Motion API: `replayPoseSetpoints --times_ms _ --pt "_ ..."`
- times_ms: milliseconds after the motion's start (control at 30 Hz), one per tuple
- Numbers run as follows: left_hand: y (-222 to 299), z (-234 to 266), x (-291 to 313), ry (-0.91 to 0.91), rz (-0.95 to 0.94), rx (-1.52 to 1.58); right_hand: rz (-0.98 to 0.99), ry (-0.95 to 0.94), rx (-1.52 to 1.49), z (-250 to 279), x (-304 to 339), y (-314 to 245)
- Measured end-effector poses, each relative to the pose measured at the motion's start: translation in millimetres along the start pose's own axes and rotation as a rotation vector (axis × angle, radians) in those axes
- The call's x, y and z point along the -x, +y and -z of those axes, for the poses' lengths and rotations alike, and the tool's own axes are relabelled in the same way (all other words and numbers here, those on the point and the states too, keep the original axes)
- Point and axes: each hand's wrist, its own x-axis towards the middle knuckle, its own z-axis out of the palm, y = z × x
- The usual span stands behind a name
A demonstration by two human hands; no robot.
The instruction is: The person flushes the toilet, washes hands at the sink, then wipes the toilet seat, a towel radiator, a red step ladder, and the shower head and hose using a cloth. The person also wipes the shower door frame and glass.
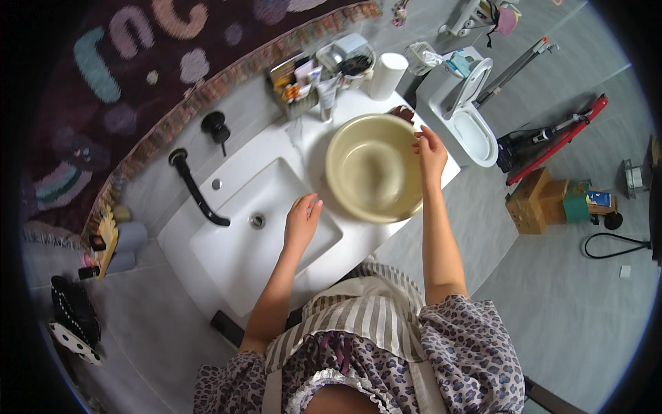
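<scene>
A beige round basin (pixel 376 169) stands on the white counter right of the sink, overlapping the counter's front edge. My right hand (pixel 430 153) is at the basin's right rim, fingers loosely bent and a little apart; whether they touch the rim is hard to tell. My left hand (pixel 302 222) hovers over the right part of the white sink (pixel 238 265), fingers extended, holding nothing. A black spout (pixel 196 190) reaches from the wall over the sink, near its drain (pixel 257 221). Behind the basin, a dark brown object (pixel 402 112) is partly hidden.
Toiletries in a holder (pixel 301 93), a grey tube (pixel 327 96), a basket (pixel 352 58) and a white paper roll (pixel 388 76) line the counter's back. To the right are a white bin with raised lid (pixel 476 134), a red-edged board (pixel 562 141) and cardboard boxes (pixel 531 200).
</scene>
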Motion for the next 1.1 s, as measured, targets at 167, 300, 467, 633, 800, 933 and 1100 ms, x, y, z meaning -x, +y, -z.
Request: replayPoseSetpoints --times_ms 167,300,467,633,800,933,1100 --pt "26.8 -49.0 -50.7 0.041 0.196 -0.017 -0.112 -0.102 0.502 20.0 -131.6 107.3" --pt "5.0 -68.1 -61.5 0.195 0.105 -0.057 0.477 -0.472 0.763 6.3 -164.6 144.4" --pt "17.8 -53.4 -47.2 0.136 0.285 -0.054 0.313 -0.700 0.727 15.4 -178.5 135.3" --pt "29.2 -54.1 -44.0 0.179 0.349 -0.038 -0.257 -0.743 0.016 57.7 -174.7 54.1" --pt "51.3 -54.6 -71.8 0.055 0.331 -0.130 -0.302 -0.562 -0.547 97.0 -152.1 -25.6" --pt "88.3 -69.3 -92.4 0.285 -0.287 -0.703 -0.175 -0.419 -0.926 107.2 -106.4 -65.4" --pt "159.8 -107.5 -89.2 -0.260 0.152 0.806 -0.174 -0.460 -0.208 80.8 -55.5 -55.2"
